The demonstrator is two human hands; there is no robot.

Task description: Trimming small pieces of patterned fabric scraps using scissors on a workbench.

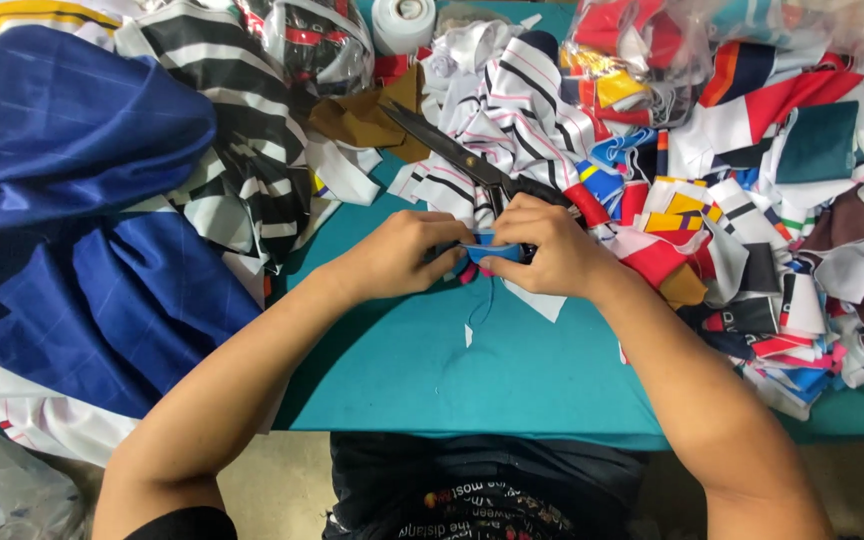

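Teal table (512, 370) is pretty buried — big blue cloth (72, 230) piled on the left, striped black-and-white fabric (242, 130) next to it, a heap of colourful scraps (782, 220) on the right, and black scissors (472, 160) lying on top near the middle.

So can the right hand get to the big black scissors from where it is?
Probably yes. The right hand sits right beside the scissors, whose handles lie by its knuckles with nothing over them. But both hands pinch a small blue scrap, so it would need to let go first.
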